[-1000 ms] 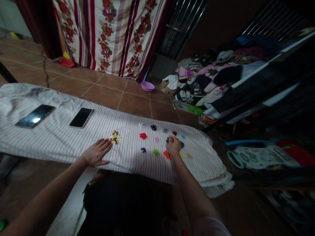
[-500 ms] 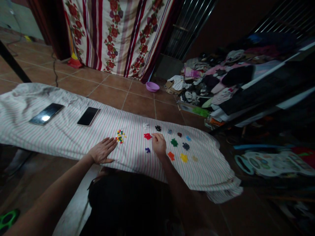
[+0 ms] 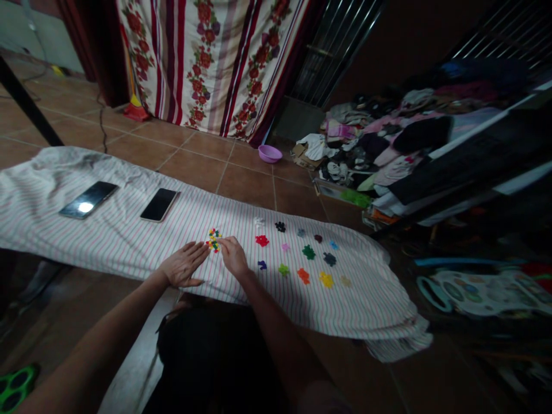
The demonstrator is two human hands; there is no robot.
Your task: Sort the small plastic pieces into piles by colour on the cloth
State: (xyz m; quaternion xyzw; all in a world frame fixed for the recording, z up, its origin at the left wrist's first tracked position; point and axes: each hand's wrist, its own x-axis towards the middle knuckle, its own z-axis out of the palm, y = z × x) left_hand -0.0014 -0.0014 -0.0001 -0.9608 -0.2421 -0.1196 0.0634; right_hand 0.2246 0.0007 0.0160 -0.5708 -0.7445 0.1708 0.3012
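Note:
My left hand [image 3: 184,264] lies flat on the striped cloth [image 3: 190,201], its fingers stretched out beside a mixed pile of small coloured pieces [image 3: 213,241]. At the right edge of that pile, my right hand [image 3: 234,257] has thumb and fingers drawn together. Whatever is in the pinch is too small to make out. Farther right lie small heaps sorted by colour, among them red pieces [image 3: 261,240], pink pieces [image 3: 285,247], dark blue pieces [image 3: 262,265], lime green pieces [image 3: 283,269], orange pieces [image 3: 303,276] and yellow pieces [image 3: 326,280].
Two phones [image 3: 159,204] rest on the cloth to the left. Beyond it, a purple basin [image 3: 269,153] stands on the tiled floor. A large heap of clothes [image 3: 366,138] fills the right side, and a floral curtain [image 3: 207,63] hangs at the back.
My right hand has moved left from beside the red pieces to the mixed pile, uncovering the pink and lime green heaps. My left hand stays in place.

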